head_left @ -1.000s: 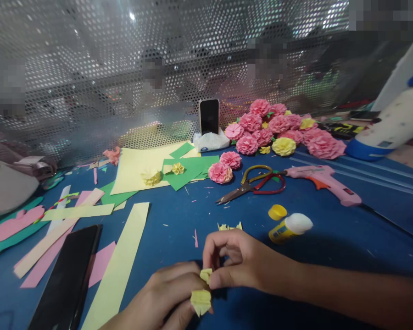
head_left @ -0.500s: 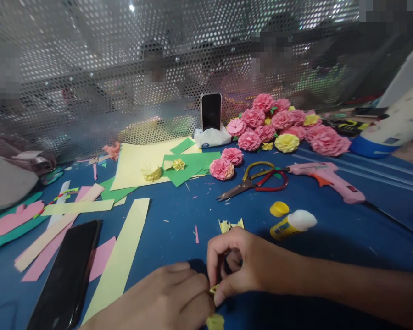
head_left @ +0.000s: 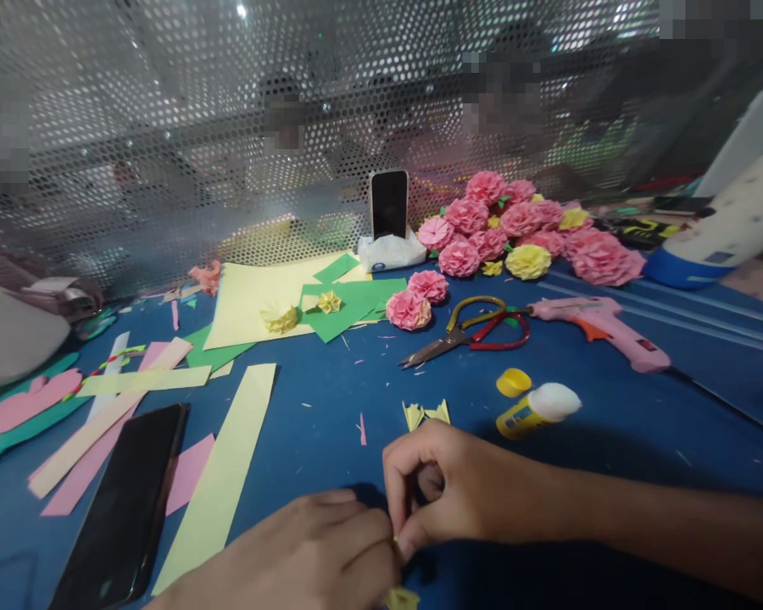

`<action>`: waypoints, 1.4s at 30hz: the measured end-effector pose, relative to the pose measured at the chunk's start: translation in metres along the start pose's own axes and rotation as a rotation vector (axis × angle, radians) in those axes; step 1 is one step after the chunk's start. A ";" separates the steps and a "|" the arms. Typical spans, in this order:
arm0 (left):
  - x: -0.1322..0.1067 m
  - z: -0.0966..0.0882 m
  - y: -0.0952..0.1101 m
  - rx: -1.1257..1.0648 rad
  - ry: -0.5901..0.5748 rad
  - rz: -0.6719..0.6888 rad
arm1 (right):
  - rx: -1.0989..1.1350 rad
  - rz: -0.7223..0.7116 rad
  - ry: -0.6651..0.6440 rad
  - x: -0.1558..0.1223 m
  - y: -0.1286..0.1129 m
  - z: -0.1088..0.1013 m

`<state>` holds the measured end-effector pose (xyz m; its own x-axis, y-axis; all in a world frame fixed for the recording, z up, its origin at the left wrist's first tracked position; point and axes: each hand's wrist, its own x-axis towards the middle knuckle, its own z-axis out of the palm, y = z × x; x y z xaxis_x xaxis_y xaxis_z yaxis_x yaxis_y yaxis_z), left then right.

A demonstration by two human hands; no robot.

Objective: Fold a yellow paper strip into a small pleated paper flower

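My left hand (head_left: 311,555) and my right hand (head_left: 451,487) meet low in the middle of the view, both pinched on a small folded yellow paper piece (head_left: 402,598) whose tip shows at the bottom edge. Most of the piece is hidden by my fingers. Just beyond my right hand lie small folded yellow paper bits (head_left: 426,413) on the blue table (head_left: 610,440). An uncapped glue stick (head_left: 537,409) lies on its side to the right, its yellow cap (head_left: 513,382) beside it.
A dark phone (head_left: 124,508) and yellow and pink paper strips (head_left: 222,483) lie at left. Scissors (head_left: 464,335), a pink glue gun (head_left: 601,326), pink and yellow paper flowers (head_left: 521,233), green and yellow sheets (head_left: 273,296), and a propped phone (head_left: 388,203) sit farther back before a perforated metal screen (head_left: 229,127).
My hands have drawn closer together and lower. The yellow folded piece, clearly visible a second ago, is now mostly covered by my fingers and near the bottom edge.
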<state>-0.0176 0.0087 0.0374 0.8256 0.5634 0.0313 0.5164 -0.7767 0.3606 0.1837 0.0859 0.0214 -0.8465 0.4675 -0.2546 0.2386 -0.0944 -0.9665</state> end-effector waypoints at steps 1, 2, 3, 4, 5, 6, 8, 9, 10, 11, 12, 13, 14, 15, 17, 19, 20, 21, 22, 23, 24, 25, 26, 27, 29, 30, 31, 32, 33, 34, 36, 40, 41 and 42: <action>0.000 -0.001 -0.001 -0.033 0.008 -0.015 | 0.016 0.016 0.004 0.000 0.000 0.000; 0.000 -0.003 -0.001 -0.075 0.014 -0.026 | 0.028 0.030 0.011 0.001 -0.001 -0.001; 0.000 -0.005 -0.001 -0.122 0.020 -0.039 | 0.036 0.041 0.021 0.001 -0.001 -0.001; 0.000 -0.007 -0.002 -0.173 0.027 -0.056 | 0.044 0.049 0.035 0.001 -0.001 -0.001; 0.001 -0.009 -0.002 -0.228 0.042 -0.070 | 0.054 0.056 0.046 0.001 -0.001 -0.001; 0.001 -0.010 -0.002 -0.274 0.071 -0.085 | 0.070 0.064 0.056 0.001 -0.001 -0.001; 0.001 -0.011 -0.002 -0.362 0.162 -0.121 | 0.112 0.068 0.075 0.001 0.001 0.000; 0.001 -0.010 -0.002 -0.412 0.212 -0.127 | 0.134 0.063 0.088 0.001 0.002 0.001; 0.001 -0.009 -0.003 -0.470 0.254 -0.130 | 0.151 0.055 0.092 0.002 0.002 0.001; 0.000 -0.007 -0.004 -0.534 0.280 -0.121 | 0.167 0.048 0.089 0.002 0.003 0.000; 0.000 -0.005 -0.006 -0.598 0.296 -0.140 | 0.186 0.042 0.078 0.002 0.003 0.000; -0.001 -0.004 -0.007 -0.669 0.298 -0.166 | 0.207 0.035 0.059 0.002 0.003 -0.001; -0.001 -0.002 -0.009 -0.743 0.297 -0.201 | 0.227 0.026 0.035 0.002 0.003 -0.001; -0.002 -0.001 -0.010 -0.818 0.294 -0.241 | 0.238 0.005 0.018 0.002 0.002 -0.002; -0.002 0.000 -0.012 -0.967 0.279 -0.295 | 0.214 -0.077 0.023 0.000 -0.001 -0.002; -0.001 0.002 -0.013 -1.098 0.258 -0.317 | 0.131 -0.153 0.045 -0.001 -0.004 -0.001; 0.000 0.003 -0.013 -1.159 0.247 -0.330 | 0.089 -0.175 0.051 -0.002 -0.005 -0.001; 0.001 0.004 -0.013 -1.224 0.234 -0.339 | 0.054 -0.187 0.051 -0.003 -0.006 0.000; 0.003 0.006 -0.013 -1.292 0.223 -0.341 | 0.029 -0.192 0.046 -0.004 -0.006 0.001; 0.004 0.008 -0.012 -1.357 0.215 -0.336 | 0.011 -0.198 0.042 -0.004 -0.006 0.002; 0.005 0.011 -0.012 -1.419 0.213 -0.325 | -0.003 -0.209 0.041 -0.004 -0.006 0.002; 0.006 0.013 -0.012 -1.469 0.213 -0.309 | -0.013 -0.223 0.039 -0.004 -0.006 0.002; 0.007 0.015 -0.012 -1.511 0.210 -0.294 | -0.021 -0.238 0.035 -0.004 -0.006 0.002; 0.008 0.017 -0.012 -1.548 0.204 -0.281 | -0.026 -0.254 0.027 -0.004 -0.006 0.002; 0.008 0.019 -0.011 -1.611 0.181 -0.275 | -0.024 -0.286 -0.001 -0.003 -0.005 0.002; 0.009 0.020 -0.011 -1.641 0.170 -0.275 | -0.014 -0.297 -0.013 -0.003 -0.005 0.003; 0.009 0.020 -0.011 -1.669 0.165 -0.273 | -0.001 -0.305 -0.021 -0.003 -0.005 0.003; 0.009 0.021 -0.010 -1.694 0.166 -0.267 | 0.012 -0.308 -0.023 -0.002 -0.004 0.003; 0.009 0.021 -0.009 -1.714 0.171 -0.256 | 0.026 -0.312 -0.019 -0.002 -0.003 0.003; 0.010 0.022 -0.009 -1.726 0.172 -0.246 | 0.039 -0.317 -0.013 -0.002 -0.002 0.003; 0.011 0.023 -0.008 -1.731 0.180 -0.241 | 0.060 -0.329 0.002 -0.002 0.000 0.004; 0.010 0.025 -0.008 -1.689 0.220 -0.256 | 0.041 -0.340 0.029 -0.002 0.002 0.003; 0.010 0.025 -0.008 -1.670 0.230 -0.253 | 0.025 -0.335 0.045 -0.001 0.002 0.002; 0.009 0.026 -0.009 -1.642 0.240 -0.249 | 0.017 -0.331 0.068 -0.001 0.002 0.002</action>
<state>-0.0087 0.0135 0.0108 0.6350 0.7665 -0.0966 -0.2759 0.3418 0.8984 0.1843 0.0836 0.0194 -0.8429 0.5327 0.0755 -0.0525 0.0582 -0.9969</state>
